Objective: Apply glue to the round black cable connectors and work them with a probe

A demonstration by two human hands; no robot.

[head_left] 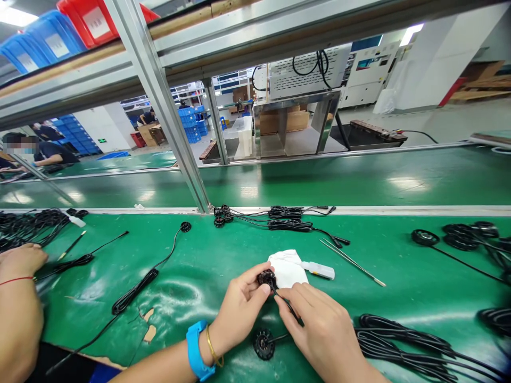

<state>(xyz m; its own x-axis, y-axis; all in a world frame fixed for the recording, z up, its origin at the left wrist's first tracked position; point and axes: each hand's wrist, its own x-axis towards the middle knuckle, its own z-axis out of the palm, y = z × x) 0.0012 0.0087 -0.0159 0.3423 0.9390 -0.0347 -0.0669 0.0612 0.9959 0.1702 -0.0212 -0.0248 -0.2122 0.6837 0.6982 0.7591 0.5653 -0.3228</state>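
Note:
My left hand (239, 308), with a blue wristband (195, 351) and a thin gold bangle, pinches a small round black cable-ended part (266, 278). My right hand (323, 332) grips the thin black cable (289, 303) just below that part. Behind the hands lies a crumpled white cloth (287, 268), and a white plastic tube (319, 270) rests against it. A second round black part (263, 343) lies on the green belt (199, 276) beneath my wrists. A thin metal rod (351, 261) lies to the right.
Coiled black cables (403, 346) lie at right and along the belt's far edge. At left, a neighbouring worker's arm (19, 287) with a red string rests near more cables. An aluminium frame upright (159, 101) rises behind, carrying blue and red bins overhead.

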